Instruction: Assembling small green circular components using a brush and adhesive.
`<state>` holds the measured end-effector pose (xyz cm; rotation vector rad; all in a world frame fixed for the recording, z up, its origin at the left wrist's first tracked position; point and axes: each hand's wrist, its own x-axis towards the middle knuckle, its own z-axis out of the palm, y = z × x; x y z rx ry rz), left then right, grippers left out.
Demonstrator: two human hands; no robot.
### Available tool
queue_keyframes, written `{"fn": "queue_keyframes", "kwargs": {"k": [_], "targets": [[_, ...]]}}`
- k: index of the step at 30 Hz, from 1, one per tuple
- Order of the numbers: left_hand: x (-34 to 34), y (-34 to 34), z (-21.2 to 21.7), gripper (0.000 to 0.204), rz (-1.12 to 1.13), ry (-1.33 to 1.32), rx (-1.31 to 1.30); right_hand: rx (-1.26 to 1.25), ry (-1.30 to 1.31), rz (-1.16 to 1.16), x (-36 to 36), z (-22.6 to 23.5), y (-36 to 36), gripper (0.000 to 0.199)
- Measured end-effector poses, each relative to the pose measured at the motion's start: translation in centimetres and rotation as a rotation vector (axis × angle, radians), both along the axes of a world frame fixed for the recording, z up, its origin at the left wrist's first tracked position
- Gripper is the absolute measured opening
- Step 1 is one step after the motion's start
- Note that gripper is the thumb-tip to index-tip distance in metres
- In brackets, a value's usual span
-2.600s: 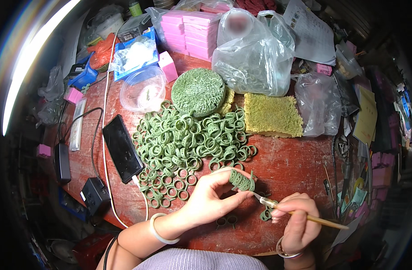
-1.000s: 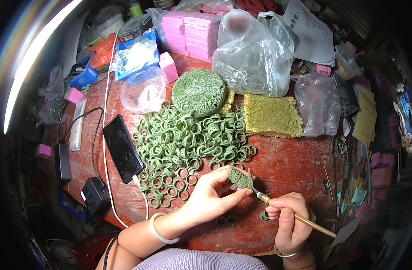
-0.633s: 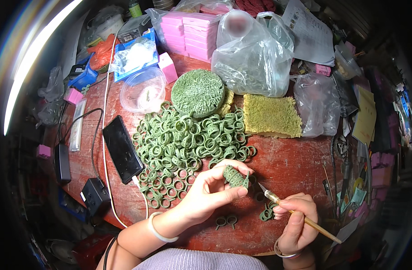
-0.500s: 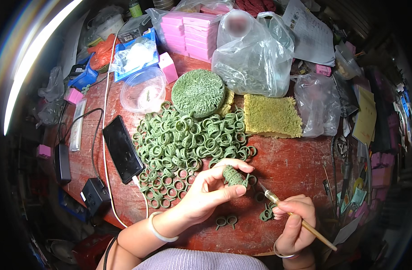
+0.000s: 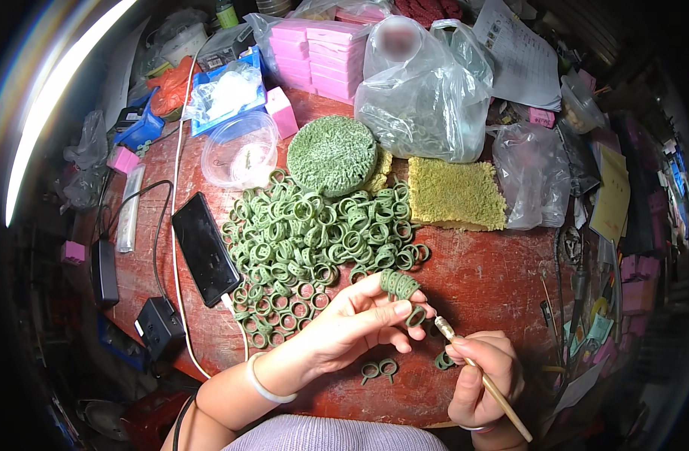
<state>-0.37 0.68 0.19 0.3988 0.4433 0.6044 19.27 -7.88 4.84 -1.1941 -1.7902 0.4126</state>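
My left hand (image 5: 352,323) holds a short stack of green rings (image 5: 399,285) on its fingertips, with one more green ring (image 5: 416,316) pinched below it. My right hand (image 5: 483,376) grips a thin wooden-handled tool (image 5: 486,379) whose metal tip points up toward that pinched ring. A big pile of green rings (image 5: 307,240) lies on the red-brown table (image 5: 480,278) just beyond my left hand. A pair of joined rings (image 5: 380,369) rests near the table's front edge, and another ring (image 5: 443,361) lies beside my right hand.
A black phone (image 5: 204,248) with a white cable lies left of the pile. Behind are a round green pad (image 5: 331,154), a yellow sponge (image 5: 453,194), a clear tub (image 5: 239,149), plastic bags (image 5: 423,90) and pink boxes (image 5: 325,49). A black charger (image 5: 158,328) sits at the left edge.
My left hand lifted the ring stack slightly and turned it; my right hand drew the tool back, then brought its tip up again toward the pinched ring.
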Motion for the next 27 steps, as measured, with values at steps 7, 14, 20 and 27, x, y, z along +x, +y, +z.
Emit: {"fn": "queue_keyframes", "kwargs": {"k": [7,14,20,27], "targets": [[0.02,0.02,-0.06,0.023,0.003,-0.041,0.015,0.042,-0.019,-0.022,-0.01,0.09,0.32,0.021],[0.01,0.02,-0.5,0.024,0.001,0.003,-0.07,0.028,-0.033,-0.019,-0.18,0.0,0.3,0.022],[0.1,-0.17,-0.4,0.019,-0.013,0.095,0.017,0.031,-0.064,-0.014,-0.34,-0.07,0.36,0.022],[0.25,-0.17,-0.17,0.02,-0.005,0.111,0.034,0.037,-0.102,-0.032,-0.66,-0.1,0.4,0.018]]}}
